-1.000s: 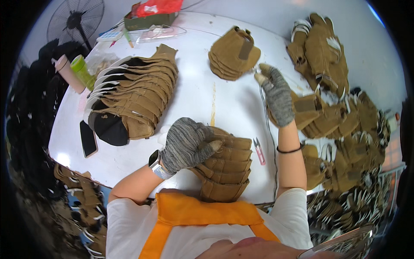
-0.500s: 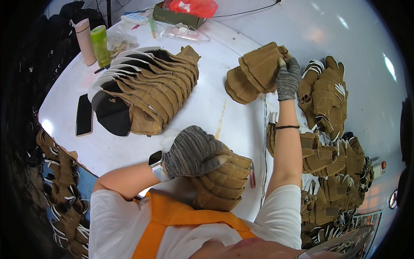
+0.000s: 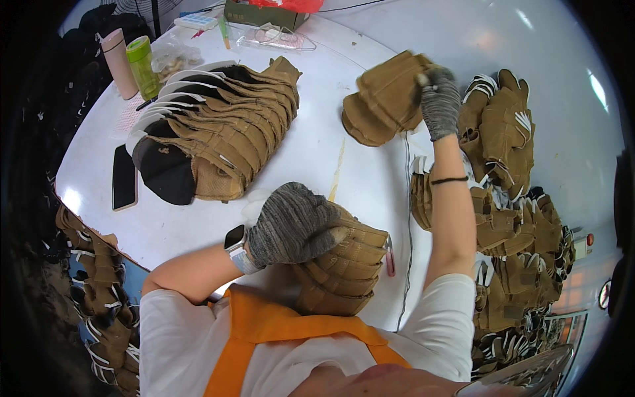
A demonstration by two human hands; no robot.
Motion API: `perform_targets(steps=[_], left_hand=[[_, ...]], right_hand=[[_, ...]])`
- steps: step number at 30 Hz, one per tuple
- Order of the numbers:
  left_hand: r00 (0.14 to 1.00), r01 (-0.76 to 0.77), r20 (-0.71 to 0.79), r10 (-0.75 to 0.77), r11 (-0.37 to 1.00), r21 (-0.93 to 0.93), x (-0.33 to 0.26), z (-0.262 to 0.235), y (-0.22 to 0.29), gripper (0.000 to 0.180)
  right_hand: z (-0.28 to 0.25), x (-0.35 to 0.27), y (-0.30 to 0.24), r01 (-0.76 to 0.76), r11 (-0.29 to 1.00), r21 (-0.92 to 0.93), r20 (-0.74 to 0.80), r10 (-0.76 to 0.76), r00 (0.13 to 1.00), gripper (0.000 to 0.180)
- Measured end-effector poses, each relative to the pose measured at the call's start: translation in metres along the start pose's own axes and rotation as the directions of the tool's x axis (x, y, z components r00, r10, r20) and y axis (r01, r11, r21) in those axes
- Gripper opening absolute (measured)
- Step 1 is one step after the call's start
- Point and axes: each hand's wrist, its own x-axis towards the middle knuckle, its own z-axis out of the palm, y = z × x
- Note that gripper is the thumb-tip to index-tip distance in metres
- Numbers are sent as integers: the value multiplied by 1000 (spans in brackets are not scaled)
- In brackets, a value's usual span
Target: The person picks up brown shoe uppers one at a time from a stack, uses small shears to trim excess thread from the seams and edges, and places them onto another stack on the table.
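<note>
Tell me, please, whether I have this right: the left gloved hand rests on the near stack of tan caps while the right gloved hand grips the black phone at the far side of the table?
Not quite. In the head view the right hand grips the far stack of tan caps, not the black phone, which lies untouched at the table's left edge. The left hand does rest on the near stack of tan caps.

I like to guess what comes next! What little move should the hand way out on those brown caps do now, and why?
Probably lift the top piece off the far stack of tan caps and bring it toward the near stack. The gloved right hand has its grip on that far stack's edge with the arm stretched out, while the gloved left hand rests flat on the near stack by the body.
</note>
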Motion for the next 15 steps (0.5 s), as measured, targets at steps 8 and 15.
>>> perform_targets(steps=[8,15], left_hand=[[1000,7,-1,-7,1000,-20,1,-4,-1,28],[998,-10,55,10,1000,0,5,-1,1,26]], right_hand=[[-16,52,11,164,982,-96,-10,-166,986,21],[-92,63,34,-34,982,187,-222,76,972,27]])
